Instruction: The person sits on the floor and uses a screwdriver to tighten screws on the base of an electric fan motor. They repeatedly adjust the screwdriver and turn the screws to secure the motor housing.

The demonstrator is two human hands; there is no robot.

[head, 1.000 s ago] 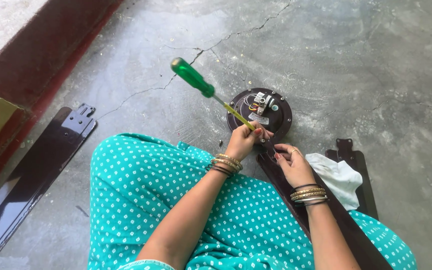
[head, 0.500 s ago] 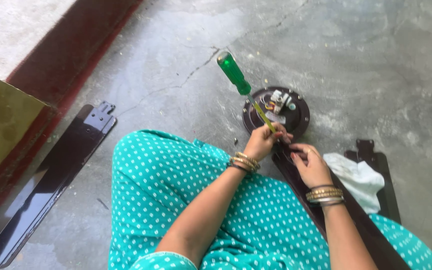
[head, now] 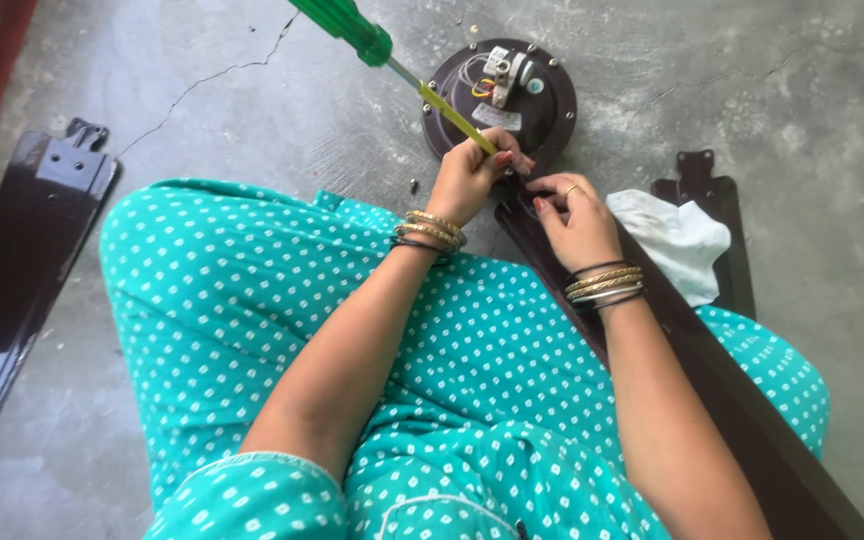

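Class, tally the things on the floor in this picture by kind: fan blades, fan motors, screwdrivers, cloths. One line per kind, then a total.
Fan blades: 3
Fan motor: 1
Screwdriver: 1, held in the left hand
White cloth: 1
Total: 6

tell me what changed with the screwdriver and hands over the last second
The screwdriver tilted, its green handle swinging from upper left toward upright and back. The left hand kept its grip on the shaft; the right hand stayed on the dark fan blade beside the motor.
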